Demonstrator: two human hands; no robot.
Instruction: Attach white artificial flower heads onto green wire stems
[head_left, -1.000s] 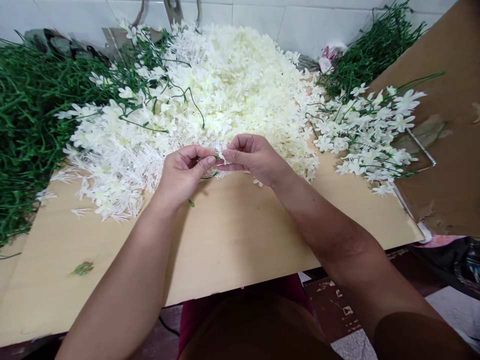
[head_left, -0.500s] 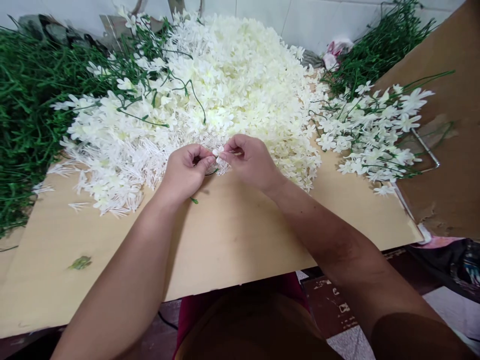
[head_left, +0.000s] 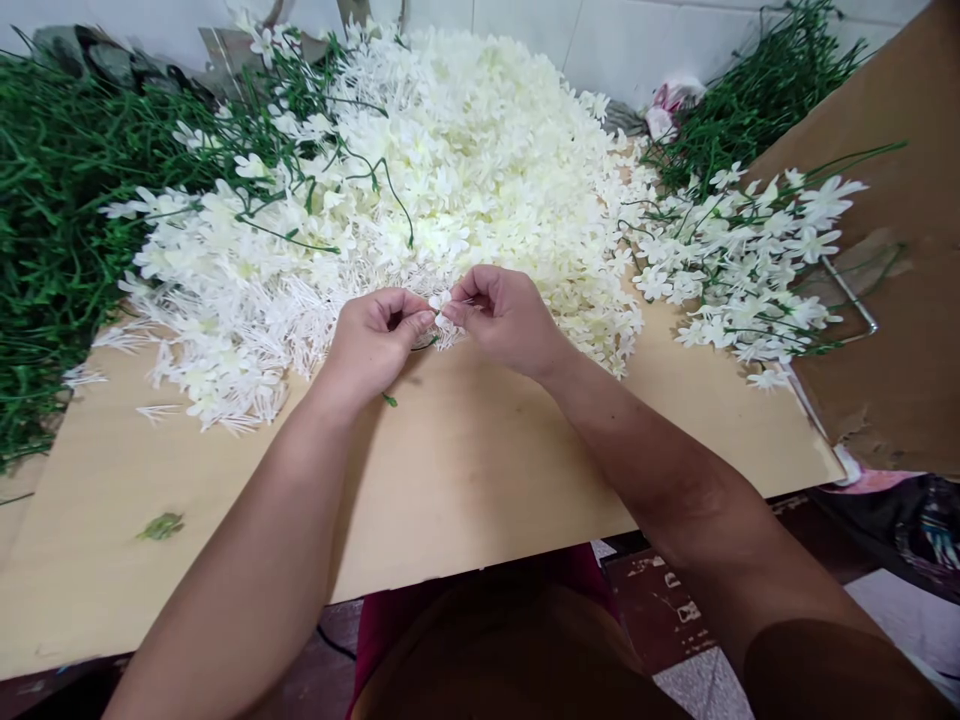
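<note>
Left hand (head_left: 381,338): thumb + forefinger closed in a tight pinch, apparently on a thin green plastic stem (head_left: 425,343), bits of which show just below the fingers; the rest is hidden by the hand. Right hand (head_left: 508,318): thumb + forefinger pinched shut on a small white fabric flower (head_left: 440,300), other fingers curled in. Flower sits btwn the two sets of fingertips, held up just off the near edge of the big heap; hands v. close together over the mid of the pale wood-look bench (head_left: 480,490)

Directly beyond the hands: large heap of white + cream fabric flowers (head_left: 495,170), w/ thin white spiky pcs (head_left: 289,325) along its near left side. Far left: dense pile of green plastic stems (head_left: 67,210), partly against the heap. Right: loose bunch of white flowers on green stems (head_left: 742,265), next to a brown board (head_left: 892,350) that leans at the right edge. Far right: another bundle of green stems (head_left: 757,100) near the white tiled wall (head_left: 637,45). Near left on bench: small green leafy scrap (head_left: 162,526), well apart from the hands
</note>
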